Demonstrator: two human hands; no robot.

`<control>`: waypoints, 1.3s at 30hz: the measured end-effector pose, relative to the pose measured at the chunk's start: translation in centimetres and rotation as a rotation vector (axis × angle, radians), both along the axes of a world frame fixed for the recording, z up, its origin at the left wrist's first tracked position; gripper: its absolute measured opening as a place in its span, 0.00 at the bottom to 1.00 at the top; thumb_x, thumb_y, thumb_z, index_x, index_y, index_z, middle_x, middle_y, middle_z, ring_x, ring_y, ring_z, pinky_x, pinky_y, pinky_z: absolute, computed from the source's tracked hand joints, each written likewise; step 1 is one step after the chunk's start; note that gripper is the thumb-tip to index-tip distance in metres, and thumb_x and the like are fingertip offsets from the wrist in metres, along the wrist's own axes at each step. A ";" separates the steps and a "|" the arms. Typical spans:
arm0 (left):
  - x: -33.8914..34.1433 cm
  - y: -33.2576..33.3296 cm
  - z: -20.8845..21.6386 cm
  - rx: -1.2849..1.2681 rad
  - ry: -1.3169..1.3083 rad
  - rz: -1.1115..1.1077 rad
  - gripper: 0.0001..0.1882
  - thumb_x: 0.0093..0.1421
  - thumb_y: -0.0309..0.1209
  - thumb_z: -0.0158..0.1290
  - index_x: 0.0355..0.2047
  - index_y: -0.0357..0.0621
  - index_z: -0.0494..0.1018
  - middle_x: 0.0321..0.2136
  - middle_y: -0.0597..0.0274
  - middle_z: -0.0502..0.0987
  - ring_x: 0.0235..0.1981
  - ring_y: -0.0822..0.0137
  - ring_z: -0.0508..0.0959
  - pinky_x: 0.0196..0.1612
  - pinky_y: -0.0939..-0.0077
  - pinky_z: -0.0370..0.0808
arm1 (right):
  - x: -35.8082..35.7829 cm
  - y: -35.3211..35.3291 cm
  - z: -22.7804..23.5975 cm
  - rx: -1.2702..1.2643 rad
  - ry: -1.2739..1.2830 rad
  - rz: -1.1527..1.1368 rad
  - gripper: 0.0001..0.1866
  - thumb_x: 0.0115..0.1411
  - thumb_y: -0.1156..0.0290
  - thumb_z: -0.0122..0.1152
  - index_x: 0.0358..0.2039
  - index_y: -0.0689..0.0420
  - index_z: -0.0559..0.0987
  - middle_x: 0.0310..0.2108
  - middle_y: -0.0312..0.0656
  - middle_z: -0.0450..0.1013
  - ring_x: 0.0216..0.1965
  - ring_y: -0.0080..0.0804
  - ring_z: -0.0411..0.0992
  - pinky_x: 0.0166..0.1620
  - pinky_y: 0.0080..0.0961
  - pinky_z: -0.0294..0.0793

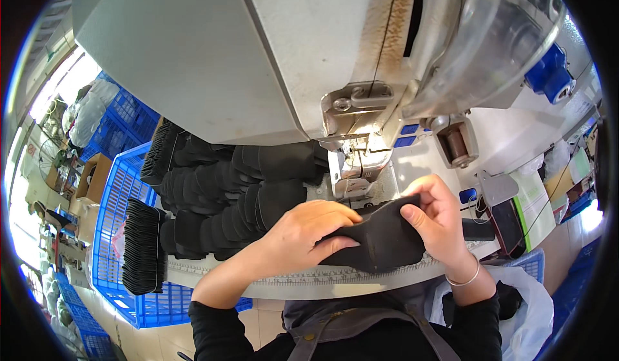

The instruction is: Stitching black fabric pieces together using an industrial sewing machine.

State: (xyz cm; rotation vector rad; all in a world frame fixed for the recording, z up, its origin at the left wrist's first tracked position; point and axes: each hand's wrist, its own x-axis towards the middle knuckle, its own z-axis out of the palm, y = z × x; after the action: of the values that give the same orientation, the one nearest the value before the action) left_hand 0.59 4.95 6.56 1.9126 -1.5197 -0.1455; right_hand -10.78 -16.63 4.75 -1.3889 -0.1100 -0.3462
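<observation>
Black fabric piece (pixel 380 235) between both hands (pixel 371 229)

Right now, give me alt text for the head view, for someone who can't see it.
Both hands, left hand and right hand, hold a dark fabric piece on the table edge below a sewing machine. Stacked dark pieces lie to the left, above a blue crate.
</observation>
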 end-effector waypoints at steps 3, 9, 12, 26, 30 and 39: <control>-0.6 -1.2 1.8 -0.347 0.121 -0.165 0.14 0.49 0.32 0.64 0.28 0.35 0.72 0.52 0.40 0.68 0.54 0.48 0.69 0.53 0.59 0.67 | 1.0 2.2 -0.2 0.125 0.078 0.138 0.16 0.57 0.81 0.59 0.45 0.58 0.68 0.34 0.36 0.73 0.35 0.23 0.72 0.40 0.18 0.71; -0.9 -0.2 1.5 -0.381 0.050 0.240 0.12 0.50 0.25 0.63 0.25 0.35 0.68 0.28 0.55 0.72 0.27 0.63 0.72 0.30 0.74 0.70 | 0.8 1.5 0.1 -0.576 -0.149 -0.055 0.06 0.54 0.78 0.63 0.34 0.62 0.78 0.27 0.40 0.74 0.27 0.26 0.74 0.32 0.19 0.73; -0.9 0.1 1.2 -0.382 0.032 0.341 0.15 0.50 0.26 0.63 0.22 0.36 0.65 0.27 0.56 0.70 0.26 0.64 0.71 0.28 0.75 0.69 | -0.3 2.1 1.0 -0.497 -0.090 -0.034 0.09 0.54 0.77 0.64 0.37 0.63 0.78 0.27 0.40 0.74 0.25 0.23 0.75 0.29 0.17 0.73; -0.9 -0.8 1.6 -0.367 0.416 0.363 0.08 0.62 0.27 0.52 0.38 0.36 0.76 0.28 0.68 0.74 0.28 0.81 0.69 0.34 0.87 0.65 | -0.9 2.9 0.1 -0.742 -0.236 -0.275 0.05 0.54 0.79 0.62 0.33 0.64 0.77 0.23 0.41 0.73 0.21 0.24 0.74 0.24 0.18 0.72; -0.6 -1.1 1.7 -0.382 0.438 0.352 0.09 0.63 0.28 0.52 0.39 0.36 0.76 0.26 0.73 0.71 0.26 0.86 0.64 0.29 0.91 0.61 | -0.7 3.1 -0.3 -0.631 -0.227 -0.317 0.05 0.53 0.80 0.62 0.31 0.63 0.77 0.22 0.41 0.73 0.19 0.24 0.72 0.23 0.18 0.70; 1.3 -2.1 0.3 -0.389 0.675 0.373 0.11 0.64 0.32 0.50 0.30 0.35 0.71 0.23 0.73 0.70 0.26 0.84 0.65 0.30 0.87 0.65 | 0.5 2.7 0.1 0.035 0.038 -0.097 0.03 0.59 0.78 0.57 0.32 0.65 0.75 0.24 0.37 0.72 0.22 0.21 0.74 0.27 0.15 0.77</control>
State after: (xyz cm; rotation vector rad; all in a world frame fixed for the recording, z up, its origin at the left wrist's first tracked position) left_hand 1.87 2.86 6.82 1.5699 -0.6743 -0.2720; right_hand -10.32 -13.96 4.89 -1.3678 -0.0054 -0.4001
